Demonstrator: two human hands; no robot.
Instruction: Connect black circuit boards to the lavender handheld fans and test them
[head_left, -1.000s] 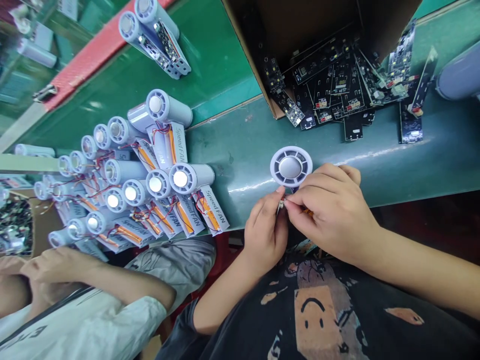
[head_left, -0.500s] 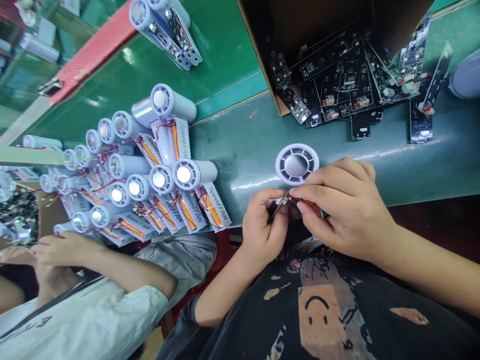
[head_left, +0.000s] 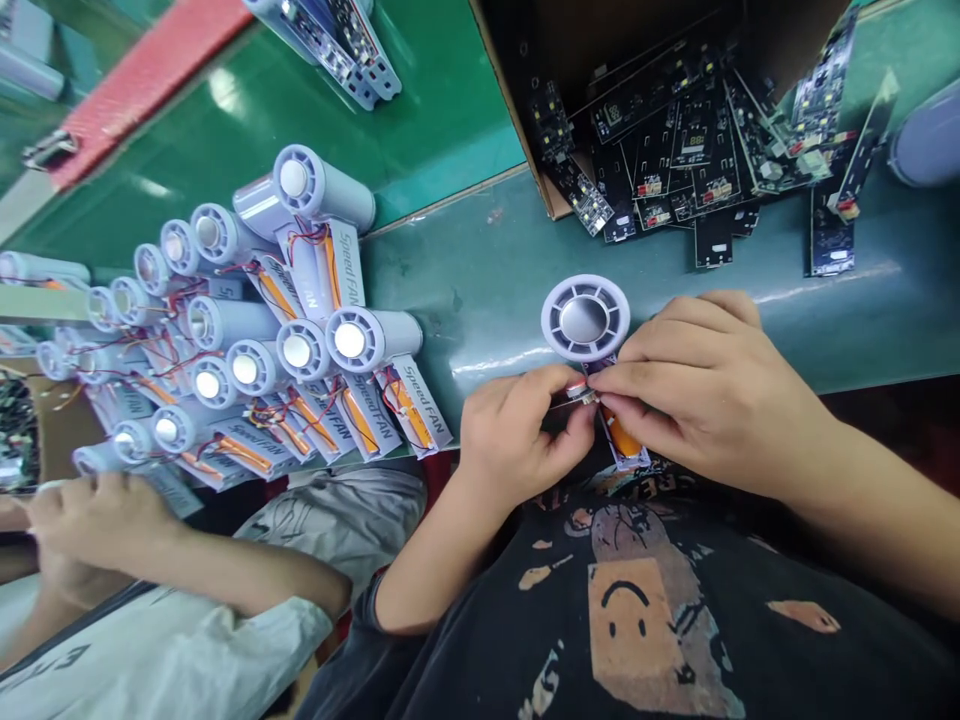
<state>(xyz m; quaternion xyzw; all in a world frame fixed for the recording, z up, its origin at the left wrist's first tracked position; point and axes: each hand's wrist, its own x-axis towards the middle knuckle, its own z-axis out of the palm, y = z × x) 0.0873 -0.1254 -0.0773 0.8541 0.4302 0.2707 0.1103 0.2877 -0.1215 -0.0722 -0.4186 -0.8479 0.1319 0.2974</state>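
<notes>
My left hand (head_left: 517, 430) is closed, pinching a thin circuit board that is seen nearly edge-on and mostly covered by the fingers. At its edge a small red and white connector (head_left: 579, 391) shows. My right hand (head_left: 705, 390) has thumb and forefinger pressed together on this connector, and the fingertips of both hands almost meet. Just beyond them lies a pale lilac fan body, its round slotted end (head_left: 585, 318) facing up. Its handle, with an orange battery (head_left: 624, 428) inside, runs under my right fingers towards my shirt.
Several fan bodies (head_left: 352, 340) with wires and orange batteries stand in rows to the left. A cardboard box (head_left: 517, 110) spills black circuit boards (head_left: 694, 150) onto the green table (head_left: 465, 260). A co-worker's arm (head_left: 247, 555) rests at lower left. Another lilac cylinder (head_left: 926, 140) is at far right.
The board has turned between my left fingers, so its red and white connector now shows. My right fingertips have closed in on it. More of the orange battery is visible; the view has shifted slightly.
</notes>
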